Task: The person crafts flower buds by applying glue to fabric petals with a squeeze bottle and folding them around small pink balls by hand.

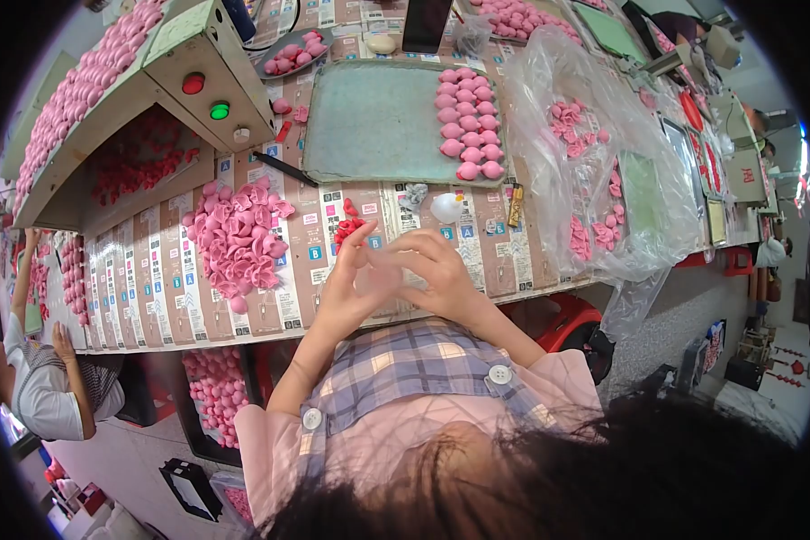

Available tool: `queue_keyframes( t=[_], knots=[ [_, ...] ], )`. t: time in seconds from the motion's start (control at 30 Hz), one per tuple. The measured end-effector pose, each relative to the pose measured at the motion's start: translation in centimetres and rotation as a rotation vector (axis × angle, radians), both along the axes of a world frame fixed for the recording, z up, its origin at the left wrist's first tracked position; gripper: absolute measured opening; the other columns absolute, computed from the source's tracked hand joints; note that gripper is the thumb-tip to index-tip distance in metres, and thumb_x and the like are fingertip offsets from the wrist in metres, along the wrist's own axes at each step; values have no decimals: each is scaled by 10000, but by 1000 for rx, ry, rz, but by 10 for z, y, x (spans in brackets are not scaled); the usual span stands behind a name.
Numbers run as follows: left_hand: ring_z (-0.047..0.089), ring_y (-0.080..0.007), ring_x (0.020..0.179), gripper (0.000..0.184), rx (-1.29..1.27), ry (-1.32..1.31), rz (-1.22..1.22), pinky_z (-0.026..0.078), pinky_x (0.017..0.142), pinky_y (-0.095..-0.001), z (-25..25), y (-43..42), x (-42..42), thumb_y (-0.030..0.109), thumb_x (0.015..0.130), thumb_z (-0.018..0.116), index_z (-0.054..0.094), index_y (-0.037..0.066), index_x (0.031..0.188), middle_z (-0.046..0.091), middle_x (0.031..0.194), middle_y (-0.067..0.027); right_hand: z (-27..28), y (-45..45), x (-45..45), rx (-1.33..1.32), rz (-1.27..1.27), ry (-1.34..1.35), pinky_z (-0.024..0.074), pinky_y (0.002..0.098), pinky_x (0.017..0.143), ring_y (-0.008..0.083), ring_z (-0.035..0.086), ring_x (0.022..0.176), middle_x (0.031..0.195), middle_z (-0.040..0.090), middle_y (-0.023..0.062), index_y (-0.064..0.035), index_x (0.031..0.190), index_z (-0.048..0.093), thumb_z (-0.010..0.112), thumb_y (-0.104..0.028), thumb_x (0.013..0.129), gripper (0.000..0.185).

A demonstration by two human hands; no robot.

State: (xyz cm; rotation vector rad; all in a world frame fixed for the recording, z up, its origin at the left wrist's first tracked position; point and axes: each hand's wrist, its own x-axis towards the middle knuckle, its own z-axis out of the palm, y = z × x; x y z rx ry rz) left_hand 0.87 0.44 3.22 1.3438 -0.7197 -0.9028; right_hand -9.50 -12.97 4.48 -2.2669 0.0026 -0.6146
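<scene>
My left hand [344, 286] and my right hand [445, 277] come together over the table's front edge, with their fingers curled toward each other. Between them is a blurred pale pink piece [378, 281], whose kind I cannot make out. Just beyond the fingertips lie small red pieces [347, 222]. A heap of pink petal-like pieces [238, 236] is left of my left hand. Past my right hand sit a white rounded object [445, 208], a grey crumpled lump [413, 197] and a small gold tube [515, 206].
A green board [369, 121] bears rows of pink bulb-shaped pieces [468, 123] at its right. At left stands a metal machine [175, 72] with red and green buttons. Clear plastic bags [549, 117] spread at right. A co-worker [49, 387] sits at far left.
</scene>
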Motion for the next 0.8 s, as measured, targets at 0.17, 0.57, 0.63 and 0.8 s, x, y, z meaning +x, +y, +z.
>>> queue_keyframes(
  t=[0.17,0.57,0.63,0.8],
  knots=[
    [461,-160,939,732,-103,-280,58,344,883,-301,-8,2,2,298,644,736,377,18,1218,486,983,-63,-4,-3,-7,534,54,100,387,329,840,191,507,959,988,555,52,-48,1048,546,667,-115,695,379],
    [480,-175,901,319,-153,-492,162,421,706,-267,-14,0,-3,141,675,708,588,54,958,485,1041,-85,-26,14,-4,1649,216,195,402,244,835,103,511,955,999,546,27,-36,1069,516,573,-47,798,277],
    [481,-170,892,298,-137,-484,182,420,702,-265,-10,-1,-6,111,680,697,593,54,953,488,1047,-88,-26,14,-4,1622,210,174,403,240,832,99,512,949,997,548,26,-38,1062,523,576,-54,799,269],
    [477,-169,901,295,-134,-524,185,416,724,-271,-13,0,-4,104,684,693,591,50,955,484,1058,-93,-33,14,-5,1660,221,174,407,238,832,104,521,946,985,556,32,-37,1042,532,577,-60,800,248]
  ],
)
